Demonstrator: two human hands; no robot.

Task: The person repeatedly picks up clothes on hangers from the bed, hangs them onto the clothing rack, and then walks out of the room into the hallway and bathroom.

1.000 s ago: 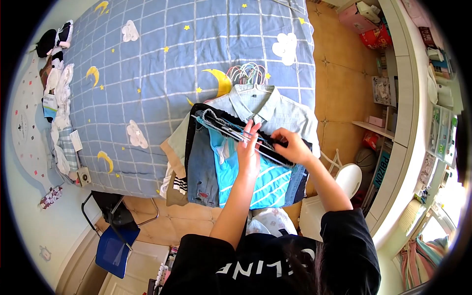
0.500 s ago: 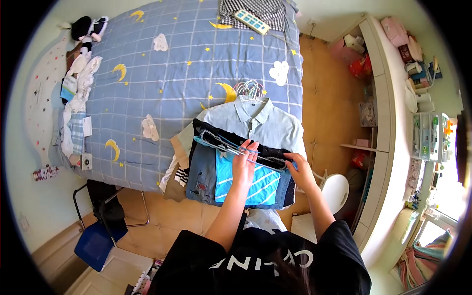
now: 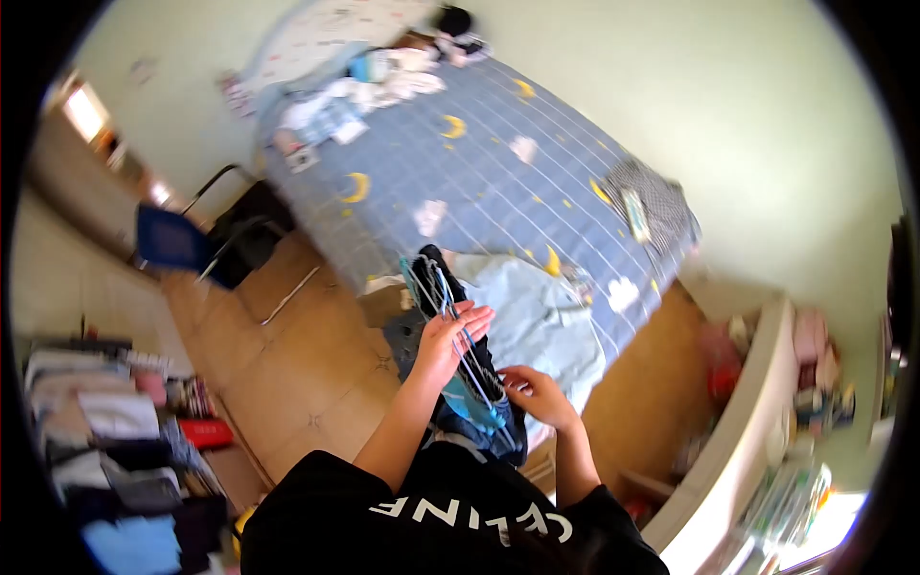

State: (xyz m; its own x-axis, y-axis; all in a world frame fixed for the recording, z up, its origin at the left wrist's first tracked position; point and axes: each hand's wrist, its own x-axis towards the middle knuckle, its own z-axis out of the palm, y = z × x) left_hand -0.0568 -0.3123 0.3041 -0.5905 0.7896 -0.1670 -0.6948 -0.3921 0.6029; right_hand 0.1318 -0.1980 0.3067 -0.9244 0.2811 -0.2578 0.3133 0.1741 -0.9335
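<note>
Several blue and silver clothes hangers (image 3: 460, 362) carry a bundle of garments in front of me. Black cloth (image 3: 431, 257) lies along the hangers, with blue jeans (image 3: 513, 443) lower down. My left hand (image 3: 448, 345) grips the hangers near their middle, thumb and fingers around the wires. At the near right end of the bundle, my right hand (image 3: 537, 395) pinches the edge of the black cloth beside a hanger. A light blue shirt (image 3: 517, 299) lies on the bed's edge just beyond the bundle.
The bed (image 3: 498, 182) has a blue checked cover, with a grey checked cloth (image 3: 652, 196) and a power strip (image 3: 635, 216) at its far corner. A chair (image 3: 177, 240) stands left. Hung or stacked clothes (image 3: 120, 417) fill the lower left. A cabinet (image 3: 733, 436) runs along the right.
My view has turned left, bringing the clothes at lower left into sight. The hangers and garments have swung away from over the shirt and now tilt steeply. Both hands stay on them.
</note>
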